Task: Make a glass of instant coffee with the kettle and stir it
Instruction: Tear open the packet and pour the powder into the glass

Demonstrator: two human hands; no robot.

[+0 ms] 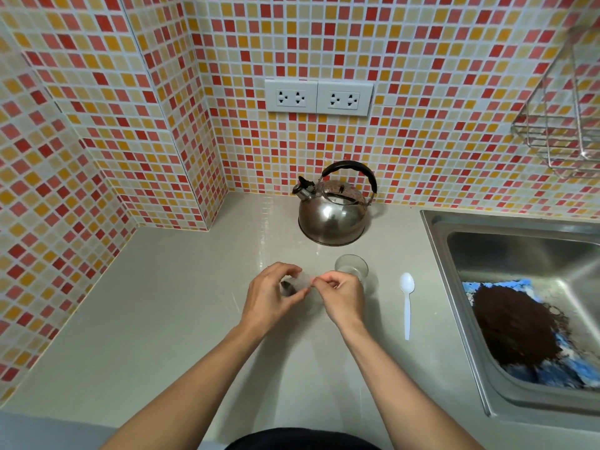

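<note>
A small clear plastic packet [297, 283] with dark coffee powder inside is held over the counter between both hands. My left hand [269, 297] wraps around its left side. My right hand [341, 295] pinches its right edge with fingertips. Just behind my right hand stands a clear glass [352, 267], upright; whether it holds anything I cannot tell. A white plastic spoon [406, 303] lies on the counter to the right of the glass. A steel kettle [334, 207] with a black handle sits farther back near the tiled wall.
A steel sink [470, 248] fills the right side, holding a blue cloth [552, 371] covered with a pile of dark grounds [516, 326]. A wire rack [558, 131] hangs on the right wall. Two wall sockets [318, 97] sit above the kettle.
</note>
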